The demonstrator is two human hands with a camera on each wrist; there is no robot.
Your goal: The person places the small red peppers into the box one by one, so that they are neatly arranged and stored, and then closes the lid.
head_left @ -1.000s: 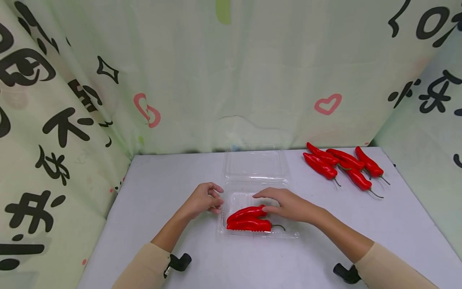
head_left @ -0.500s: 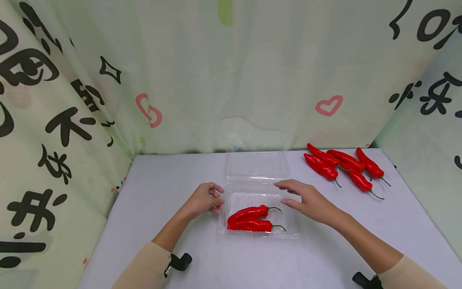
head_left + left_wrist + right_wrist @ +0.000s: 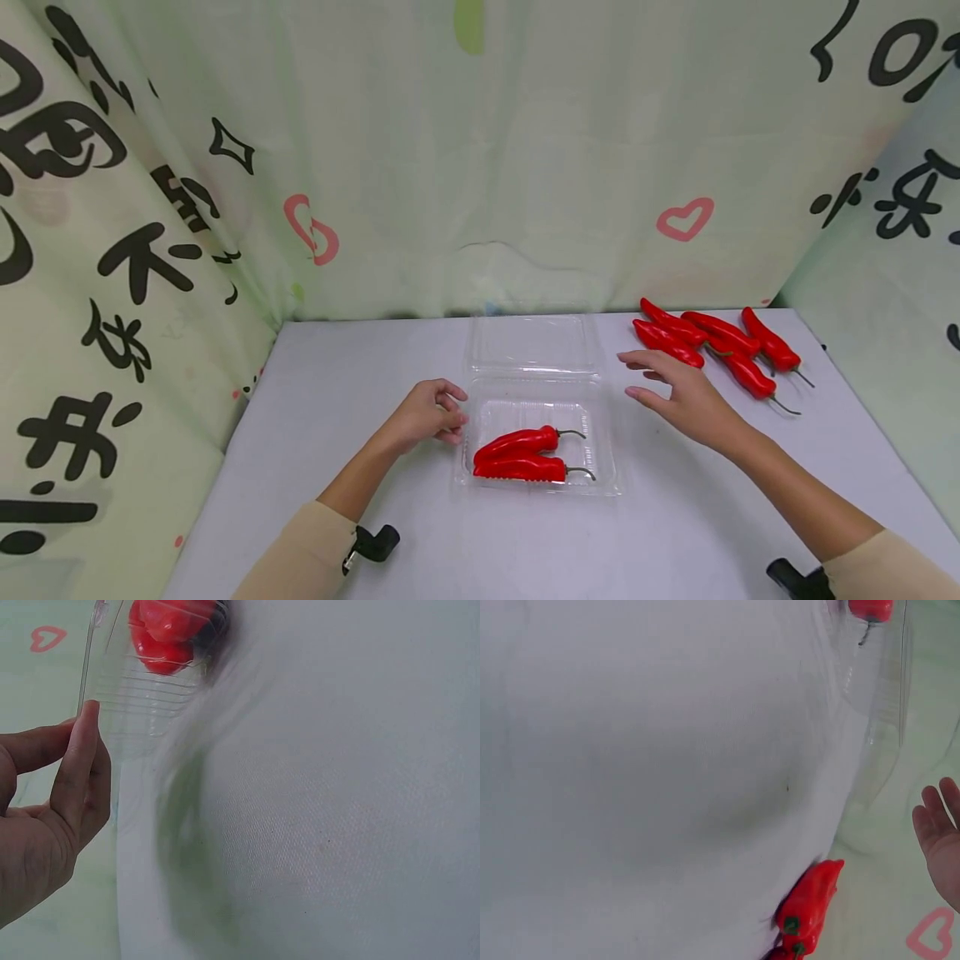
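Two red peppers (image 3: 521, 467) lie side by side in the front part of a clear plastic box (image 3: 600, 450), stems to the right. My left hand (image 3: 427, 414) pinches the box's left rim between thumb and fingers; the left wrist view shows this hand (image 3: 56, 787) at the clear edge. My right hand (image 3: 686, 400), empty with fingers apart, hovers right of the box, just in front of the loose pepper pile (image 3: 742, 371). In the right wrist view the hand (image 3: 941, 844) is partly cut off, with peppers (image 3: 810, 904) below it.
The box's clear lid (image 3: 532, 343) lies folded back towards the curtain (image 3: 480, 167) behind the table (image 3: 360, 358). Several red peppers are heaped at the table's back right. Printed curtain also hangs on the left and right sides.
My right hand has let go of the upper pepper in the box and moved right and back, to the loose peppers. My left hand stays at the box's rim.
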